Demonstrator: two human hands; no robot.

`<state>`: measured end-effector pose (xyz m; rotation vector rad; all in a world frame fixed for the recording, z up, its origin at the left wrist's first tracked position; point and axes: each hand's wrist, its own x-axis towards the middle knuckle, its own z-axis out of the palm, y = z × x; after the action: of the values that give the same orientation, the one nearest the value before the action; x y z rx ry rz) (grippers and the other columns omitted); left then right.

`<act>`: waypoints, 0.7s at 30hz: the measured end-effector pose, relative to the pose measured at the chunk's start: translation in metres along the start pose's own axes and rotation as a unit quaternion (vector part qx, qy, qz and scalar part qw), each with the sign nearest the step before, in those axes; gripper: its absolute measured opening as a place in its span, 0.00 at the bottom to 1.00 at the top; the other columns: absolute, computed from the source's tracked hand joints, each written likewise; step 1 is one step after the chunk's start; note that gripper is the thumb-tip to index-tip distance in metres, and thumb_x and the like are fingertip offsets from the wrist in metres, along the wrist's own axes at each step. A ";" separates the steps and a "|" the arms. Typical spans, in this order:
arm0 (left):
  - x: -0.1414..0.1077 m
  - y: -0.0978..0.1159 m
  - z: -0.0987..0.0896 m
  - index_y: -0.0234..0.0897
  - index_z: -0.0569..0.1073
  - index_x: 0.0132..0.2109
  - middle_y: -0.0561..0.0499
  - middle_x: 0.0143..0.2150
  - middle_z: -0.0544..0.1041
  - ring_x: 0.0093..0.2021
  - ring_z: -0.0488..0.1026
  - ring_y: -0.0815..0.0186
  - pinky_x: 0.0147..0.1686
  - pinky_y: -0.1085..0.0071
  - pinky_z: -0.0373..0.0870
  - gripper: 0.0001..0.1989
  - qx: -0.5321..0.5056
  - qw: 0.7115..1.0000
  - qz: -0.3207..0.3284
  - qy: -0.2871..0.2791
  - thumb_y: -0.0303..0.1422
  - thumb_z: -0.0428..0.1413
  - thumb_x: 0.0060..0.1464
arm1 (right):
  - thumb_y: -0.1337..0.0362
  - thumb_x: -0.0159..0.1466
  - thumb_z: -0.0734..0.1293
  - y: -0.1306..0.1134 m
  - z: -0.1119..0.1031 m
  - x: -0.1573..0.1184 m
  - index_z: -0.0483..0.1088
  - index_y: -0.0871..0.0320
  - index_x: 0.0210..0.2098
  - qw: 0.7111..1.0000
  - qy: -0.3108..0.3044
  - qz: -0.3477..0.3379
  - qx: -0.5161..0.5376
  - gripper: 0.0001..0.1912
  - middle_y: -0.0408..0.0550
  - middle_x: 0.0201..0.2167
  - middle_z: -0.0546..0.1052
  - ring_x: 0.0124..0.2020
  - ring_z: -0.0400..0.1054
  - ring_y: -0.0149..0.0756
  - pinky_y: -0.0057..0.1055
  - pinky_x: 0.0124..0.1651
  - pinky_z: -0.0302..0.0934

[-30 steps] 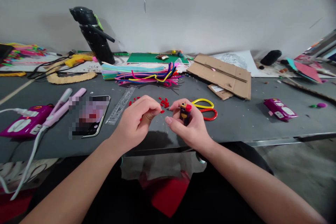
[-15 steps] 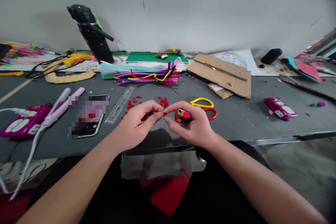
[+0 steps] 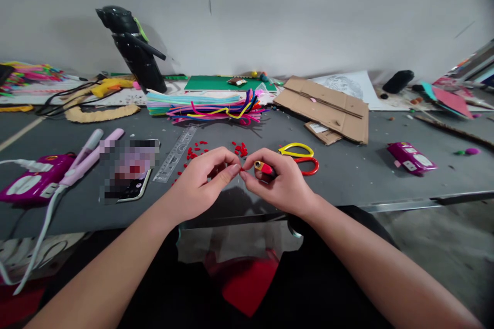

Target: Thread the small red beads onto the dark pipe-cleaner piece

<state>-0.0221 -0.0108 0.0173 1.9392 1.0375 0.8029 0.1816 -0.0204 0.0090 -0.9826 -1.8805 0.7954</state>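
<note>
My left hand (image 3: 208,177) is closed, thumb and forefinger pinched at a small red fuzzy piece (image 3: 242,168). From the other side, the thumb and forefinger of my right hand (image 3: 287,180) meet the same piece. A red lighter (image 3: 266,168) with a brass-coloured top lies in the curled fingers of my right hand. Just beyond the fingertips is a small cluster of red cut pieces (image 3: 241,150). More red pieces (image 3: 193,153) are scattered past my left hand, partly hidden by it. Scissors (image 3: 304,146) with one yellow and one red handle lie beside my right hand.
A clear ruler (image 3: 173,157), a phone (image 3: 144,180) and a pink hair straightener (image 3: 90,162) on a purple packet lie to the left. Behind are pipe cleaners (image 3: 208,105), a black flask (image 3: 135,51) and cardboard (image 3: 324,108). Another purple packet (image 3: 412,158) lies right.
The lighter has turned slightly and shifted a little left in my right hand. The fingertips of both hands have come a bit closer together around the red piece.
</note>
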 end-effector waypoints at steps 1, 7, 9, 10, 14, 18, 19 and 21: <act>0.000 -0.001 0.000 0.38 0.71 0.40 0.56 0.33 0.71 0.31 0.66 0.72 0.31 0.75 0.64 0.09 0.003 1.000 0.002 0.000 0.38 0.52 0.67 | 0.66 0.61 0.69 0.000 0.000 0.000 0.71 0.59 0.36 1.000 0.000 -0.001 -0.001 0.04 0.37 0.23 0.66 0.22 0.55 0.25 0.24 0.29 0.55; -0.001 -0.004 -0.002 0.39 0.72 0.41 0.55 0.36 0.71 0.32 0.67 0.72 0.30 0.74 0.64 0.06 0.061 0.997 0.038 0.003 0.35 0.52 0.66 | 0.67 0.61 0.68 -0.002 0.000 0.001 0.71 0.59 0.35 1.000 -0.006 0.010 -0.009 0.03 0.38 0.23 0.68 0.23 0.56 0.24 0.24 0.29 0.55; -0.001 -0.005 -0.004 0.38 0.73 0.42 0.54 0.37 0.72 0.32 0.67 0.72 0.31 0.73 0.64 0.05 0.099 0.993 0.064 0.004 0.32 0.53 0.65 | 0.67 0.61 0.68 -0.002 0.000 0.001 0.71 0.60 0.35 1.000 -0.012 0.020 -0.010 0.03 0.38 0.24 0.68 0.23 0.56 0.25 0.24 0.30 0.55; -0.001 -0.005 -0.005 0.38 0.73 0.43 0.54 0.38 0.72 0.32 0.67 0.72 0.32 0.73 0.64 0.04 0.118 0.990 0.080 0.004 0.31 0.53 0.65 | 0.67 0.61 0.68 -0.002 0.000 0.001 0.71 0.59 0.35 0.999 -0.016 0.027 -0.008 0.03 0.38 0.23 0.68 0.23 0.56 0.25 0.24 0.30 0.55; -0.002 -0.004 -0.007 0.37 0.73 0.46 0.52 0.42 0.73 0.33 0.68 0.72 0.36 0.73 0.67 0.06 0.174 0.975 0.136 0.002 0.27 0.54 0.62 | 0.65 0.62 0.67 0.001 0.001 0.000 0.71 0.59 0.36 0.998 -0.026 0.057 0.002 0.04 0.38 0.23 0.66 0.23 0.55 0.25 0.25 0.29 0.54; -0.003 -0.007 -0.008 0.37 0.74 0.47 0.52 0.42 0.74 0.34 0.69 0.72 0.36 0.73 0.67 0.07 0.196 0.969 0.151 0.000 0.26 0.55 0.61 | 0.64 0.62 0.67 0.001 0.002 0.001 0.70 0.59 0.36 0.997 -0.027 0.072 0.012 0.04 0.38 0.22 0.66 0.23 0.56 0.26 0.26 0.29 0.54; -0.003 -0.007 -0.008 0.37 0.74 0.46 0.51 0.42 0.74 0.34 0.69 0.72 0.36 0.73 0.67 0.07 0.198 0.968 0.153 0.000 0.26 0.54 0.61 | 0.65 0.62 0.67 0.001 0.002 0.001 0.70 0.59 0.35 0.997 -0.027 0.073 0.015 0.04 0.38 0.22 0.66 0.23 0.56 0.26 0.26 0.30 0.55; -0.003 -0.008 -0.008 0.36 0.74 0.46 0.51 0.42 0.74 0.35 0.70 0.71 0.37 0.73 0.67 0.07 0.204 0.967 0.156 0.002 0.26 0.54 0.62 | 0.65 0.62 0.67 0.001 0.002 0.001 0.70 0.59 0.35 0.997 -0.027 0.073 0.019 0.04 0.38 0.23 0.66 0.23 0.56 0.26 0.26 0.30 0.55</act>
<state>-0.0327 -0.0080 0.0137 2.4975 0.9669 0.8065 0.1795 -0.0192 0.0075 -1.0939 -1.8475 0.9494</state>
